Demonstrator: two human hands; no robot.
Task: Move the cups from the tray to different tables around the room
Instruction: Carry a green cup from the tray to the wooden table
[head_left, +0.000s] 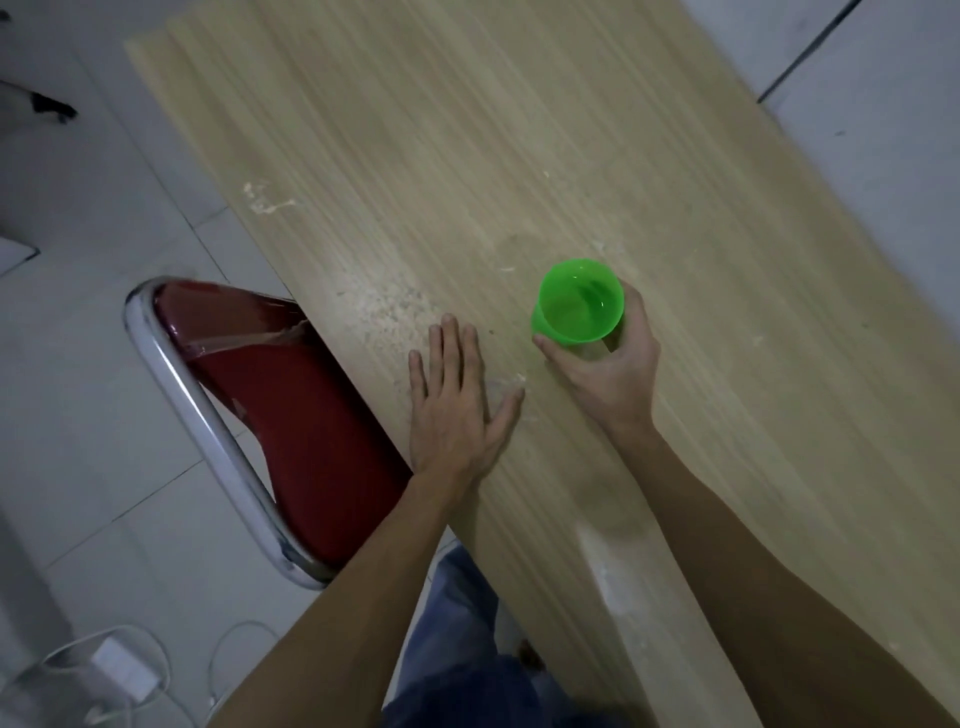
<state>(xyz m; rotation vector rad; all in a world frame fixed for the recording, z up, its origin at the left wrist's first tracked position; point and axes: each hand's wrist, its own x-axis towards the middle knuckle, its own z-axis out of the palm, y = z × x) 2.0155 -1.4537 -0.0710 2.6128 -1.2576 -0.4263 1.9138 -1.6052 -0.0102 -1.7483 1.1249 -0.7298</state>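
Green plastic cup (577, 301) is what I've got in my right hand (610, 364), standing upright on the wooden table (519, 130), a bit right of the middle and on the near side. My fingers are curled around the lower wall of it, thumb on the left side and the rest wrapped round the right, so the rim stays free. I'd say that grip is just to keep it steady on the tabletop, can't tell if the base is fully down though. My left hand (452, 405) is flat on the wood just left of the cup, fingers together and thumb out, not touching it, probably bracing me as I lean in. The cup is translucent bright green, round open mouth facing up, looks empty. No tray in view. Red chair (291, 415) is tucked in on the left.
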